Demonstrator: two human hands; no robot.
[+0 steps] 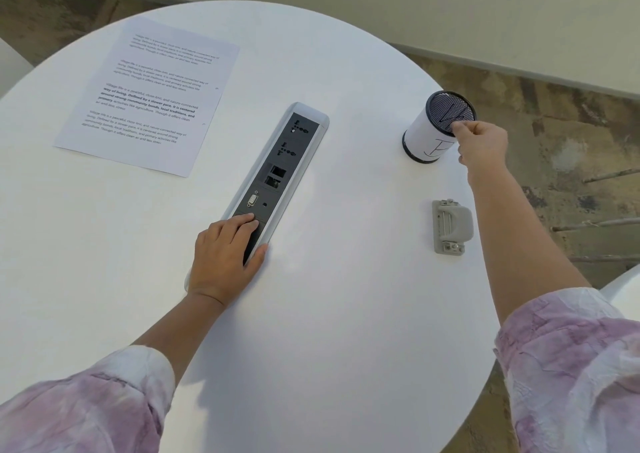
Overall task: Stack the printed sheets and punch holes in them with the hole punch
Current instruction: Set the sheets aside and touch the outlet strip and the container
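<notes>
Printed sheets (149, 96) lie in a stack at the far left of the round white table (346, 314), with small marks near their right edge. A grey hole punch (450, 225) rests flat near the table's right edge. My left hand (227, 257) lies flat, fingers apart, on the near end of the socket strip. My right hand (479, 144) is stretched out past the hole punch, its fingertips pinching the near rim of a mesh pen cup (438, 125) wrapped in white paper.
A grey and black power socket strip (282, 168) is set into the middle of the table. The pen cup stands close to the table's far right edge. Beyond the edge are a patterned floor (554, 123) and a pale wall.
</notes>
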